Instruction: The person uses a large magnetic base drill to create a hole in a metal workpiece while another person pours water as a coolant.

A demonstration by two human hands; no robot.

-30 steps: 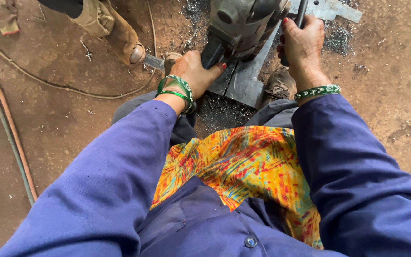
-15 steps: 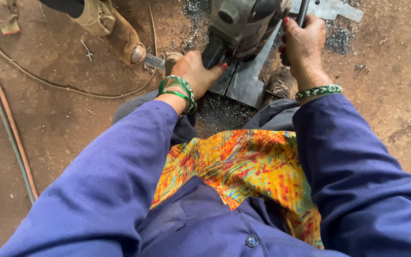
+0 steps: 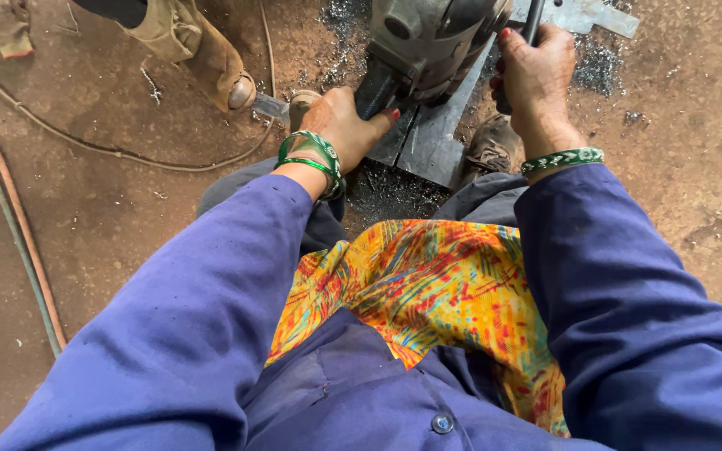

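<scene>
Gripping a power tool over steel on the workshop floor

Head view: the left hand [image 3: 340, 125] is closed around the dark rear handle of a grey power tool [image 3: 428, 42], fingers wrapped tight, green bangles at the wrist. The right hand [image 3: 536, 71] is clenched on the tool's black side handle [image 3: 532, 17], which rises beside the housing toward the top edge of the picture; a green-and-white bangle sits at that wrist. The tool's body leans over a flat steel plate [image 3: 428, 142] lying on the floor [image 3: 110, 217], and its working end is hidden under the housing, so whether it touches the metal cannot be told. Dark metal filings [image 3: 382, 188] lie scattered around the plate's near edge, and more beyond the right hand. A worn shoe [image 3: 490, 146] rests against the plate's right side. Another person's tan boot [image 3: 202, 54] stands toward the floor's far left, well apart from the hands, with a thin cable [image 3: 85, 144] curving past it.

Judging by the two-handed grip and the filings, the step in hand looks like grinding or cutting the plate. Any next pass would seem to call for a steady hold on both handles and the foot pinning the plate.
</scene>
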